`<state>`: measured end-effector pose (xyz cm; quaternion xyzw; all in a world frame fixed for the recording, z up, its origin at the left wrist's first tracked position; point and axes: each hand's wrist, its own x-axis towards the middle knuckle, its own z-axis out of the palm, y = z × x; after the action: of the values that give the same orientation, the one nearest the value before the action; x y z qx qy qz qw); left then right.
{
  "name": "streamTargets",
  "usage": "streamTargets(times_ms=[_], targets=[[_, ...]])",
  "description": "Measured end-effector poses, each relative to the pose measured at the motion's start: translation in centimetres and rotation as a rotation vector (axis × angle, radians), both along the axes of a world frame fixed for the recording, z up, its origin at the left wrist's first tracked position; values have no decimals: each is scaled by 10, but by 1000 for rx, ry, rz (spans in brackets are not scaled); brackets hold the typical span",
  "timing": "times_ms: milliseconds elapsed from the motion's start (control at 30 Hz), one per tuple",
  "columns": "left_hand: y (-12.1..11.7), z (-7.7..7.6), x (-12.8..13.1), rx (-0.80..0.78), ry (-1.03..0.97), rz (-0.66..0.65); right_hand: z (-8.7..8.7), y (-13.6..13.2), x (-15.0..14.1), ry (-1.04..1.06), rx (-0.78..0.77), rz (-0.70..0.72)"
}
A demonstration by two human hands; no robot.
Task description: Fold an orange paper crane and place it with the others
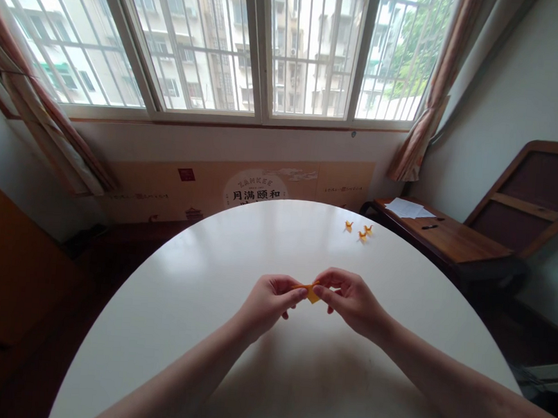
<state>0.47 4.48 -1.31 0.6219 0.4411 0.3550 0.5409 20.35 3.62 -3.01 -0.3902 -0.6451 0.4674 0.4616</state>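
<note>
A small piece of folded orange-yellow paper (313, 295) is held above the white table, between my two hands. My left hand (272, 298) pinches its left side between thumb and fingers. On the other side, my right hand (352, 298) pinches it near the top right, the thumb lying across its face. A pointed yellow part hangs below the fingertips; the rest of the paper is partly covered by them. Farther back on the right lie three small orange paper cranes (362, 235), apart from both hands.
The round white table (198, 254) fills the middle. Beyond its right edge, a wooden side table (470, 240) bears white papers (409, 209) and a dark pen (429, 227). A printed cardboard panel (300, 182) stands below the barred window, with curtains (417, 142) at its sides.
</note>
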Motion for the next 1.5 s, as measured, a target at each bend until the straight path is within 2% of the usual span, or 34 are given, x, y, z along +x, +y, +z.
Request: streamTargets(times_ms=[133,533,700,1067,1333,1400,1500], targets=[[-1,0,0,49,10,-25,0,0,-2,-23,-43,23],[-5,-2,2,213,85,-81,4,-7,-6,-136,34,94],[-8,0,0,295,171,-78,4,-8,-6,-88,-26,141],[-6,7,-5,273,177,-118,3,2,3,18,-144,202],[2,6,-8,204,72,-49,5,9,7,81,-231,144],[3,7,-9,179,47,-33,5,10,8,79,-233,129],[1,7,-7,156,76,-102,5,8,8,41,-179,135]])
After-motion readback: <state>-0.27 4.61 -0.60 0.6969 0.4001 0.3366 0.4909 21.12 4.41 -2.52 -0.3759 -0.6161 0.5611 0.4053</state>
